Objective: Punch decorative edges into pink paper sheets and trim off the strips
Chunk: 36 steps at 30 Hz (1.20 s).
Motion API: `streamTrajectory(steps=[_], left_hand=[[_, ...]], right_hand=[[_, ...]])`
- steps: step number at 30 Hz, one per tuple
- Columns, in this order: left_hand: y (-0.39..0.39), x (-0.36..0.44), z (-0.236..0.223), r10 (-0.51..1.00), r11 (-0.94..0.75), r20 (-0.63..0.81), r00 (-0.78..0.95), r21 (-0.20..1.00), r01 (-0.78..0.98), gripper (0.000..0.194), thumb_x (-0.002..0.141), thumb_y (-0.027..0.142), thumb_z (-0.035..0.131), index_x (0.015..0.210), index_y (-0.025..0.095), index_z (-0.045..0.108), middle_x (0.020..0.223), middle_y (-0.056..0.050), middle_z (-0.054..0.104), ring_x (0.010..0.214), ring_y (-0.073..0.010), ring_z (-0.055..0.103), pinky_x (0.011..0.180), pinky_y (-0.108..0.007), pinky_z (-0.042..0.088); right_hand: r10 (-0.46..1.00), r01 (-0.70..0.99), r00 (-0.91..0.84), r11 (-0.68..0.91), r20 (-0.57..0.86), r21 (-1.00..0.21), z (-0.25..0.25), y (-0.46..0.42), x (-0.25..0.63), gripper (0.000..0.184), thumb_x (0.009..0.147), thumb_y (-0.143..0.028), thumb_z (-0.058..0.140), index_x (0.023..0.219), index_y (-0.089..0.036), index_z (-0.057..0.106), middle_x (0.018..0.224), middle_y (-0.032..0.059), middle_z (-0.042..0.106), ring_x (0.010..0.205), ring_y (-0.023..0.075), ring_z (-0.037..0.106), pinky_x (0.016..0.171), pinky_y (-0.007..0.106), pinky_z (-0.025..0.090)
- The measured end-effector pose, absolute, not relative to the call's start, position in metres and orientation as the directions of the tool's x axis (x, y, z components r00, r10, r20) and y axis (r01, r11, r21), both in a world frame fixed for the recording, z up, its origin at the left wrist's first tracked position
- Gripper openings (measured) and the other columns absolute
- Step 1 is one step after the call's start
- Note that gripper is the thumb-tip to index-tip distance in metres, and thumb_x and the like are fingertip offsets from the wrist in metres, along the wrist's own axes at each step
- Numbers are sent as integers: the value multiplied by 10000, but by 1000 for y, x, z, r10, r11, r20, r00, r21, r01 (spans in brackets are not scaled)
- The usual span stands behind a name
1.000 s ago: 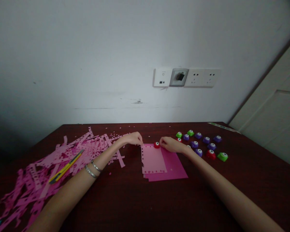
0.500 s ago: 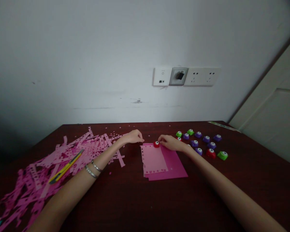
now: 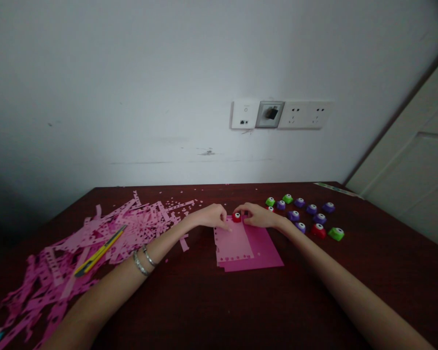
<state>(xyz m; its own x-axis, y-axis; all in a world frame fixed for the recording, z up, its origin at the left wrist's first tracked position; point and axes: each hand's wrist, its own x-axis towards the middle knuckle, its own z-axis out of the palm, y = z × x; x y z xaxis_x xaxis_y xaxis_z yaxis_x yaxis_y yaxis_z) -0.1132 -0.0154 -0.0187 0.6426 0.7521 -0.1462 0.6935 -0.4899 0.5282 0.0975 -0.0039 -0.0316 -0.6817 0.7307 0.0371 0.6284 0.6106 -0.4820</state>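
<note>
A light pink paper sheet (image 3: 233, 243), with small punched holes along its left and lower edges, lies over a darker magenta sheet (image 3: 264, 250). At the sheet's top edge sits a small red craft punch (image 3: 236, 217) with a white and black button. My right hand (image 3: 254, 215) is closed, its thumb and fingertips against the punch's right side. Across the upper left corner of the light pink sheet is my left hand (image 3: 212, 216), fingers curled and thumb lying over the paper. The undersides of its fingers are hidden.
Punched pink paper strips (image 3: 131, 228) heap up on the left, with a yellow utility knife (image 3: 100, 251) on top. Several green, purple and red punches (image 3: 312, 209) stand to the right. The wall (image 3: 168, 97) with sockets (image 3: 304, 115) rises behind the dark wooden table (image 3: 190, 301).
My left hand has moved right and slightly nearer, from beside the paper's upper left corner onto the sheet. My right hand and the red punch have barely moved.
</note>
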Motion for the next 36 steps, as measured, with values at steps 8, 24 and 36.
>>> streamTrajectory(steps=[8,24,36], left_hand=[[-13,-111,-26,752,-490,-157,640,516,703,271,618,381,698,536,151,580,509,33,526,493,-68,446,516,-219,308],[-13,-113,-18,786,-473,-71,615,571,671,371,738,467,534,539,155,515,516,25,462,483,-70,372,481,-237,264],[-19,-103,-17,815,-126,-277,509,772,623,500,746,620,465,614,150,577,496,8,462,436,-77,385,446,-248,263]], right_hand=[[730,614,-680,615,62,-495,-36,-1,98,331,666,-22,497,943,-138,636,803,40,591,727,140,518,661,245,402],[831,618,-539,282,-135,-734,-31,2,107,298,762,-123,461,1049,-135,543,664,-7,557,422,76,484,418,211,389],[832,574,-488,78,-265,-815,-29,-7,100,500,770,-588,498,502,-175,411,393,-62,357,319,32,295,321,191,200]])
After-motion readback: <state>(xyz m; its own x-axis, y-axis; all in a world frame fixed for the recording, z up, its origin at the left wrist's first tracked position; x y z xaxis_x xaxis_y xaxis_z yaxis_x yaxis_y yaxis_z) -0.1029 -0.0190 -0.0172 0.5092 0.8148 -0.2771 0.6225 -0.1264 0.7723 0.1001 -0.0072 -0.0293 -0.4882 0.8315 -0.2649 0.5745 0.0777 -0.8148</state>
